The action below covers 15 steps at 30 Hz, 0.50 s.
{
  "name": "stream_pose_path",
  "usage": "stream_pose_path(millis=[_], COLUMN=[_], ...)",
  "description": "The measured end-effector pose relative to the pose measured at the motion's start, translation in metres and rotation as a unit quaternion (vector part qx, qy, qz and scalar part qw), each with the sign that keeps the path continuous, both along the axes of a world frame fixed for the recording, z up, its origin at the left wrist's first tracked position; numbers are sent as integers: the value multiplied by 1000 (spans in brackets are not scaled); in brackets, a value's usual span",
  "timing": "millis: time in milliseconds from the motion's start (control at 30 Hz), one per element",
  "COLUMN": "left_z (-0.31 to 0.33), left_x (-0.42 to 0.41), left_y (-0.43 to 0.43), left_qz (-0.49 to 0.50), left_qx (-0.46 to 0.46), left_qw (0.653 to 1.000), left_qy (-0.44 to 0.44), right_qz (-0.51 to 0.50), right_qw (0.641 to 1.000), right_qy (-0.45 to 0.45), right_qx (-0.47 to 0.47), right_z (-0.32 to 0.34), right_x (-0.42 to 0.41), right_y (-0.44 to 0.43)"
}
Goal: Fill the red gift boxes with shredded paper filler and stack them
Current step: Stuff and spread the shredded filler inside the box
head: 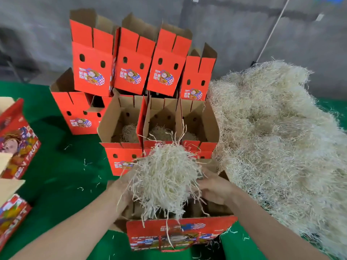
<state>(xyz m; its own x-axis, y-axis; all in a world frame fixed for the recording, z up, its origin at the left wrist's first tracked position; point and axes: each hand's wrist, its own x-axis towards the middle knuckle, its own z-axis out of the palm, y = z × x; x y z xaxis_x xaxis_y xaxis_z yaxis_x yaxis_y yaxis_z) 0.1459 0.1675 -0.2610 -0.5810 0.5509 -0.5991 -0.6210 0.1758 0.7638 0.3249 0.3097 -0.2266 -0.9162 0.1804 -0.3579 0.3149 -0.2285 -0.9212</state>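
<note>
Clutching a filler wad [165,177] with left hand [120,186] and right hand [216,190], fingers wrapped round it, just over the open front box [180,233]. Behind it: three filled boxes [122,158], plus a stacked row [131,72]. Front one still unfilled.

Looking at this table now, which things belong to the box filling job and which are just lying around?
In the job: left hand, right hand, clump of filler, open box under it, filler heap, three filled boxes, stacked boxes.
Lying about: loose strands on the green cloth, boxes at the left edge, white rod.
</note>
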Motion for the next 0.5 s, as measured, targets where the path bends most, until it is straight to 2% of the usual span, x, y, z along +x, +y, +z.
stream_pose_path(millis=[67,133,233,400,433,500], left_z=[8,14,6,6,2,0], left_x=[8,22,16,22,21,20], left_y=[5,9,15,0,2,5], left_qz=[-79,-144,-94,-67,-53,-42], left_qx=[31,73,54,61,63,42], left_qw=[996,987,993,989,991,995], left_qy=[7,22,38,115,106,83], right_qz=[-48,-140,-226,-274,-272,-203], right_qw=[998,989,973,959,961,979], right_qy=[11,-6,-40,-72,-56,6], right_qx=[-34,-37,-9,12,2,-32], right_z=[-4,-11,-19,-31,-33,-31], right_x=[-4,-5,6,25,28,31], right_y=[-8,-9,-1,16,19,21])
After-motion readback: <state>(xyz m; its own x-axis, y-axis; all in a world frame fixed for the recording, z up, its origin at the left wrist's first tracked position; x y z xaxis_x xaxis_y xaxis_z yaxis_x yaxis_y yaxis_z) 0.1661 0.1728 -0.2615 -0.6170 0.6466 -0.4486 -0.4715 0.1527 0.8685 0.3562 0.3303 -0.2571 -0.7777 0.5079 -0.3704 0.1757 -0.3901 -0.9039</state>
